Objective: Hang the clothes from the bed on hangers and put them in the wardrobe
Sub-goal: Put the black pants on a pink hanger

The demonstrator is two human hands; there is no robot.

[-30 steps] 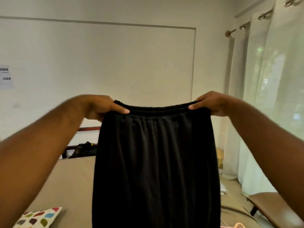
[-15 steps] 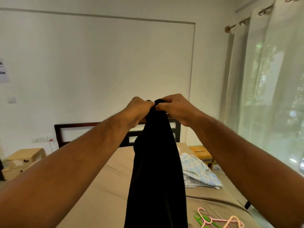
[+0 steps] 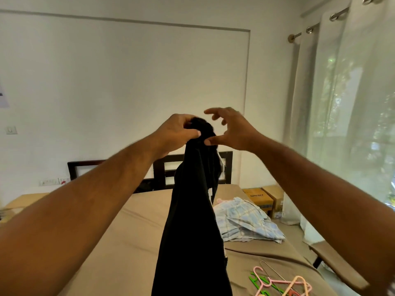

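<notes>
Above the bed's middle, we find the black garment (image 3: 192, 210) held up in the air, bunched at its top and hanging straight down in a narrow fold, its lower part running out of view at the bottom. We record the left hand (image 3: 177, 131) gripping the bunched top, fingers curled tight round the cloth. The right hand (image 3: 233, 129) is just beside it, fingers spread apart and clamped on nothing; only its thumb tip touches the fabric below the left hand's grip.

On the bed (image 3: 128, 231), a light checked garment (image 3: 245, 223) lies crumpled toward the right edge. Plastic hangers (image 3: 280, 283), pink, green and peach, lie in a loose tangle near the near right corner. A dark headboard (image 3: 89, 165) stands at the far edge. Cardboard boxes (image 3: 260, 199) sit on the floor beyond the far right corner, beside pale curtains (image 3: 352, 124).
</notes>
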